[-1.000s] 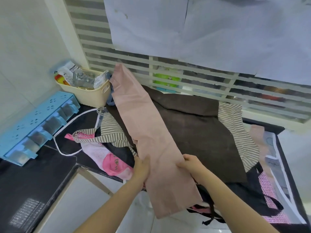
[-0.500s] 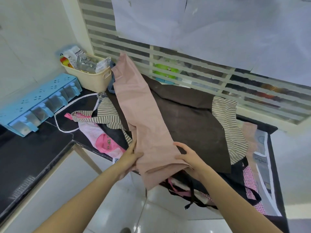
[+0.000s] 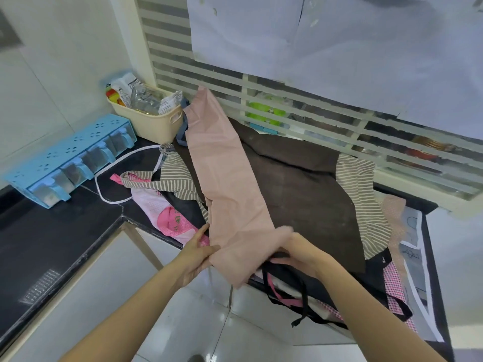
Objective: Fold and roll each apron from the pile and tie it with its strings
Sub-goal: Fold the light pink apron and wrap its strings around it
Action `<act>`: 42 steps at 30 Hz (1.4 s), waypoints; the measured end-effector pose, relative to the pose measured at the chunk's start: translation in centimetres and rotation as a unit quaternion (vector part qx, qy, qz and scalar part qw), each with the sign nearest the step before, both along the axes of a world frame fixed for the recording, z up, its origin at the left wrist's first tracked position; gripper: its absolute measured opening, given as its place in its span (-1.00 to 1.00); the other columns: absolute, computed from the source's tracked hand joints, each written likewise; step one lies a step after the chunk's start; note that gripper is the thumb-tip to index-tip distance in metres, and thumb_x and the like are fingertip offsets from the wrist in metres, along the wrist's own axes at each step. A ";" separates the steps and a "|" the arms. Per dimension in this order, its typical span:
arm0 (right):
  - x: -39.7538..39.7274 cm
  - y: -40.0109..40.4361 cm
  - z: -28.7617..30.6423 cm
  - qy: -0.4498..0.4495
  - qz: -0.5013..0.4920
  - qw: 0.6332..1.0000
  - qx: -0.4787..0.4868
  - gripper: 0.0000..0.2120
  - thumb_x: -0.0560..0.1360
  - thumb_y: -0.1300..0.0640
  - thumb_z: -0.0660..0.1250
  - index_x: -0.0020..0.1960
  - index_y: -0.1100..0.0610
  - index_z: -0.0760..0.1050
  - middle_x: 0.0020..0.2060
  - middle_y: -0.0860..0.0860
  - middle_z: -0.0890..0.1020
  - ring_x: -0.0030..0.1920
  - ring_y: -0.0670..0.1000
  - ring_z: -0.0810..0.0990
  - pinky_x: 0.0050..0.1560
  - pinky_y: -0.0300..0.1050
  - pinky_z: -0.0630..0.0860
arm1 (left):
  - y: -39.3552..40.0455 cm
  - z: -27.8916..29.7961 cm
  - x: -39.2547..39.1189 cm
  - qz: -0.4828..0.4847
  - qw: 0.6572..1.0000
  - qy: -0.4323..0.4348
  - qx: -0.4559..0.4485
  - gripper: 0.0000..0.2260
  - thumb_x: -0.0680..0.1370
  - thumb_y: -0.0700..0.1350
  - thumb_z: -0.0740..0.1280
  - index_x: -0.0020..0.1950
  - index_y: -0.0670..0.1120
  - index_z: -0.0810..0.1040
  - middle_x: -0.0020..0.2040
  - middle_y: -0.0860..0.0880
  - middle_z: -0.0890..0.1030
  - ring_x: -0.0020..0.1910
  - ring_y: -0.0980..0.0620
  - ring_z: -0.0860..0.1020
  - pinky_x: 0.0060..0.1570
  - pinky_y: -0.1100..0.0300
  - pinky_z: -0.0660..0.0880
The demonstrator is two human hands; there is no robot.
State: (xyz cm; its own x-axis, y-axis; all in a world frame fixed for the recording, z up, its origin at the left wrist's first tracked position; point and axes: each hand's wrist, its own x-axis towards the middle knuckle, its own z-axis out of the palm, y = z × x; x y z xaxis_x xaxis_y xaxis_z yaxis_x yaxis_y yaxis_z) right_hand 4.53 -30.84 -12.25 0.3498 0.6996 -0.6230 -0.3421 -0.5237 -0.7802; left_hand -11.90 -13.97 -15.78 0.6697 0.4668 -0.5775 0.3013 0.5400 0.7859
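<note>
A black desk (image 3: 52,239) in a tiled corner, under a slatted window, carries the pile of aprons (image 3: 308,194), and on top lies the pink apron (image 3: 224,178), folded into a long strip running from the near edge away toward the window. Its near end is gripped by both hands, the left hand (image 3: 196,253) pinching the left edge and the right hand (image 3: 298,253) curled over the doubled-up fabric. Rolling would likely go away from the person, along that axis; a beige basket (image 3: 156,124) and blue spice rack (image 3: 68,158) stand left.
</note>
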 end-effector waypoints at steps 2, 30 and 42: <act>-0.1 0.8 0.0 -0.002 -0.018 1.000 -0.017 -0.70 0.55 0.02 0.29 0.15 0.20 0.56 0.06 0.08 0.66 0.12 0.05 0.60 0.18 0.02 0.52 | 0.1 0.0 0.0 -0.011 1.000 0.005 0.028 -0.38 0.53 -0.40 0.26 0.48 0.06 0.20 0.13 -0.04 0.56 -0.18 0.03 0.61 -0.36 0.25 0.58; -1.6 2.6 -2.4 -0.206 -0.080 0.968 -0.121 -0.73 0.52 0.20 0.33 0.19 0.25 0.42 0.11 0.16 0.52 0.02 0.11 0.53 -0.09 -0.07 0.60 | 0.1 -0.1 -0.7 0.003 0.992 0.093 0.080 -0.36 0.52 -0.34 0.31 0.50 0.02 0.14 0.04 -0.13 0.56 -0.24 0.01 0.58 -0.40 0.24 0.57; 0.8 3.5 -2.1 -0.435 0.226 0.865 -0.107 -0.54 0.48 0.30 0.23 0.35 0.03 0.40 0.25 0.11 0.46 0.18 0.13 0.48 0.16 -0.14 0.42 | 1.7 2.1 -0.8 -0.010 0.997 0.072 -0.026 -0.85 0.58 -0.25 0.23 0.05 -0.28 0.54 -0.26 -0.18 0.67 -0.37 0.01 0.66 -0.41 0.29 0.56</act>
State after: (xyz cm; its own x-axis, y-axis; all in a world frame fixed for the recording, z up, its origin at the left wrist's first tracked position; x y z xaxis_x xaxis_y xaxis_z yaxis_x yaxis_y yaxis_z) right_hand 5.31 -27.30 -14.38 0.4718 0.7888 -0.3939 0.6032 -0.6146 -0.5084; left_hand -12.66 -12.26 -13.70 0.5861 0.4211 -0.6922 0.4201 0.5726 0.7040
